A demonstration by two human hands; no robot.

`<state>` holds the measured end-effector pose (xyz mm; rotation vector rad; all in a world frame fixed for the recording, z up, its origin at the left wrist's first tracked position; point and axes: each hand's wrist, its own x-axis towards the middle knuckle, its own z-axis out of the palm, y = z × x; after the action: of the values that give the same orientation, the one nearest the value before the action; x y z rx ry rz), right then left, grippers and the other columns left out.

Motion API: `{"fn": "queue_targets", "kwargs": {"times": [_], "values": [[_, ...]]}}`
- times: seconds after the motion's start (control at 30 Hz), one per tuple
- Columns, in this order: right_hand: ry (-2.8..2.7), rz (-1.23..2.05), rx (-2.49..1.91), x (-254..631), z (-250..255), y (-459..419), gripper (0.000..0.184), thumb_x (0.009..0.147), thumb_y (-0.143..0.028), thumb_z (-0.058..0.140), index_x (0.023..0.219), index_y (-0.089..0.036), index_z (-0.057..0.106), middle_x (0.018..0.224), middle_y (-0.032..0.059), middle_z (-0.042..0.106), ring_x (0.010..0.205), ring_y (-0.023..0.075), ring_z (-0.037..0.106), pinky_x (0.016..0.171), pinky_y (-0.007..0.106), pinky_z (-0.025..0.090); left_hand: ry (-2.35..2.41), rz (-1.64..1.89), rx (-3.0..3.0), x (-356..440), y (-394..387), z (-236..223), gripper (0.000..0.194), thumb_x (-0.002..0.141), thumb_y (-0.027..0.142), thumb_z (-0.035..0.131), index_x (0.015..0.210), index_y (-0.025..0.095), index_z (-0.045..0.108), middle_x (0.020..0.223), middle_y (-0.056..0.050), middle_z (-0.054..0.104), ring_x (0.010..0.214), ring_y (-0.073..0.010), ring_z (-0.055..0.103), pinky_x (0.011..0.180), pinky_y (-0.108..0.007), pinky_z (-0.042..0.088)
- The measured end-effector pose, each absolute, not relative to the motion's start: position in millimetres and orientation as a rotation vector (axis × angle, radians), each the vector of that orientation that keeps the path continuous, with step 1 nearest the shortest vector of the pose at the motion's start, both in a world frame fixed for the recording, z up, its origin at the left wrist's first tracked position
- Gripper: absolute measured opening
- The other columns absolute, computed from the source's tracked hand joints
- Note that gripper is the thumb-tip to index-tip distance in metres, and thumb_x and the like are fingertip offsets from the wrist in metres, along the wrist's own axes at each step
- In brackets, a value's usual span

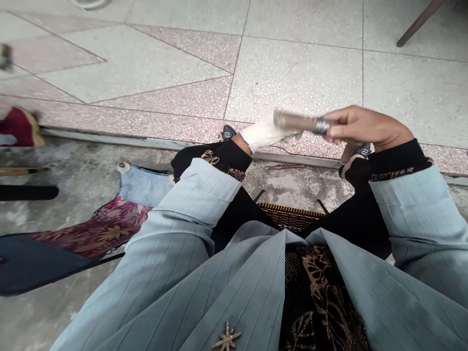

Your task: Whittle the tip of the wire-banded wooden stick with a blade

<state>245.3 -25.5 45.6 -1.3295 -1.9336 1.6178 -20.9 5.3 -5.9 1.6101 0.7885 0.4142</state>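
My right hand [360,127] is bare and closed around one end of a brown stick-like tool [294,121] with a metal band near my fingers. The tool points left and lies across my left hand [263,134], which wears a white glove and sits under the tool's blurred far end. Whether the gloved fingers grip the tool cannot be told. Both arms wear pale blue striped sleeves over black cuffs with gold trim. I am seated, knees apart, with black shoes showing below the hands.
A woven seat edge [292,215] shows between my legs. A thin brown rod [285,166] lies on the concrete near the tiled step. Patterned red and blue cloth [109,224] lies at left, beside a dark bag. A chair leg [417,24] stands top right.
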Motion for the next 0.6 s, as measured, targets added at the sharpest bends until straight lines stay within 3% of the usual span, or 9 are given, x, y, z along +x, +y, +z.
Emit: {"fn": "queue_targets", "kwargs": {"times": [0.13, 0.23, 0.37, 0.47, 0.6], "values": [[-1.473, 1.402, -1.339, 242.4, 43.3, -23.3, 0.044, 0.086, -0.058, 0.093, 0.082, -0.023, 0.067, 0.075, 0.0016, 0.063, 0.064, 0.0122, 0.051, 0.055, 0.027, 0.043, 0.767, 0.293, 1.63, -15.9, -1.0, -4.0, 0.026, 0.11, 0.017, 0.061, 0.085, 0.016, 0.066, 0.068, 0.005, 0.054, 0.056, -0.0067, 0.043, 0.058, -0.022, 0.033], [-1.442, 1.309, -1.48, 239.0, 37.9, -21.5, 0.039, 0.095, -0.056, 0.084, 0.082, -0.025, 0.064, 0.079, 0.0046, 0.064, 0.068, 0.0162, 0.054, 0.061, 0.032, 0.049, 0.745, 0.219, 1.643, -12.4, -3.7, -3.6, 0.024, 0.11, 0.018, 0.06, 0.087, 0.016, 0.067, 0.07, 0.004, 0.055, 0.056, -0.0061, 0.044, 0.057, -0.021, 0.034], [-1.777, 1.037, -1.843, 237.7, 33.3, -18.2, 0.023, 0.098, -0.046, 0.076, 0.093, -0.024, 0.071, 0.088, 0.0093, 0.072, 0.08, 0.0244, 0.065, 0.073, 0.041, 0.053, 0.705, 0.209, 1.689, -12.7, -2.1, -11.4, 0.022, 0.108, 0.024, 0.061, 0.088, 0.017, 0.068, 0.076, 0.002, 0.061, 0.062, -0.0081, 0.05, 0.063, -0.023, 0.04], [-2.123, 0.763, -2.038, 236.0, 29.4, -16.3, 0.024, 0.099, -0.041, 0.071, 0.107, -0.021, 0.08, 0.099, 0.0132, 0.077, 0.094, 0.0315, 0.071, 0.081, 0.045, 0.051, 0.652, 0.197, 1.788, -14.0, 0.0, -18.3, 0.023, 0.106, 0.03, 0.062, 0.088, 0.017, 0.071, 0.08, 0.0, 0.066, 0.067, -0.0105, 0.054, 0.068, -0.025, 0.042], [-2.472, 0.838, -2.087, 233.6, 25.3, -18.4, 0.022, 0.097, -0.039, 0.073, 0.104, -0.021, 0.083, 0.101, 0.0133, 0.079, 0.094, 0.0313, 0.07, 0.081, 0.044, 0.049, 0.616, 0.147, 1.928, -13.5, 0.3, -16.5, 0.025, 0.101, 0.032, 0.063, 0.082, 0.018, 0.072, 0.075, 0.001, 0.066, 0.067, -0.0116, 0.054, 0.069, -0.027, 0.039]]}}
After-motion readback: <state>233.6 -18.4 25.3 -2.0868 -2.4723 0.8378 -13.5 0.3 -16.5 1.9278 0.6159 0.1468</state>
